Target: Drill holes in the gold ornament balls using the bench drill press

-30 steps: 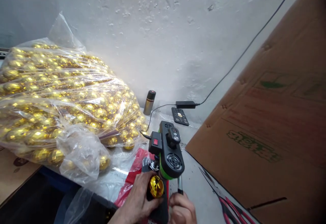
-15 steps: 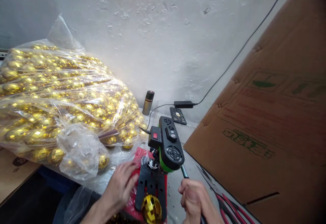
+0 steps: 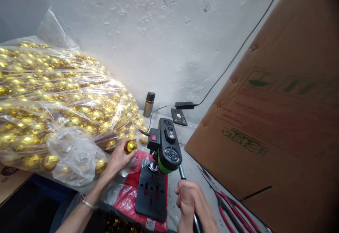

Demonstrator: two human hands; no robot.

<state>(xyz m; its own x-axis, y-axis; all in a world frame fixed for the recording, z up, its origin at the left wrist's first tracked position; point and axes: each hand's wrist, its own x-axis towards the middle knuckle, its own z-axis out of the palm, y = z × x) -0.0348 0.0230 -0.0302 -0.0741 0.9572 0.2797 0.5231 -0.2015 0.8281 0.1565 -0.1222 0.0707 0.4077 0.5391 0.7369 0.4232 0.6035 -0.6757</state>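
My left hand [image 3: 118, 158] has its fingers around a gold mirrored ball [image 3: 130, 147] beside the large clear bag of gold balls [image 3: 66, 95]. My right hand [image 3: 192, 201] is closed on the dark handle [image 3: 196, 222] of a lever that runs up to the small black and green drill press [image 3: 169, 148]. Below the press head, its slotted black base plate [image 3: 152, 194] lies bare on a red plastic sheet [image 3: 124, 197].
A large cardboard box [image 3: 265, 120] stands at the right, with red-handled shears [image 3: 227, 208] beside it. Behind the press are a spray can [image 3: 149, 104], a phone [image 3: 179, 117] and a black power adapter [image 3: 184, 105] with its cable.
My left hand has moved up and away from the press to the bag and taken hold of a ball. The ball that lay on the base plate is gone from there.
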